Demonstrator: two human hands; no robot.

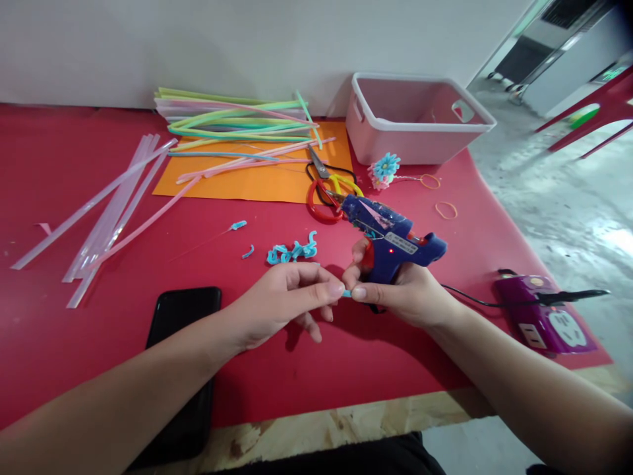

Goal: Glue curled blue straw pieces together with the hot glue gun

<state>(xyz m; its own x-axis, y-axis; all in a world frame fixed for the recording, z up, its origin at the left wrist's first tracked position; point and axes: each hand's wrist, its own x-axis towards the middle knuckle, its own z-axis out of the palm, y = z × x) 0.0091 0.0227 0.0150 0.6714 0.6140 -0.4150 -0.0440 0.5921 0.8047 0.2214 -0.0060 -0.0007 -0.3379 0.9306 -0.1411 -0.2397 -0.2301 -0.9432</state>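
Note:
Between the fingertips of both hands is a small light-blue piece (pixel 347 293). My left hand (pixel 301 293) pinches its left end with thumb and index finger, the other fingers loosely curled. My right hand (pixel 400 290) has its thumb at the piece's right end and also holds a blue glue gun (pixel 386 237), whose nozzle points up and left and whose red light is lit. Curled blue fuzzy pieces (pixel 293 251) lie just beyond my left hand. Farther left are a small blue scrap (pixel 248 251) and a thin wire with a blue tip (pixel 238 225).
Red-handled scissors (pixel 324 191) lie on orange paper (pixel 222 185) with pipe cleaners (pixel 237 122). Clear glue sticks (pixel 109 211) and a black phone (pixel 188 316) are left. A pink bin (pixel 405 142), flower (pixel 384 170) and purple power socket (pixel 544 316) are right.

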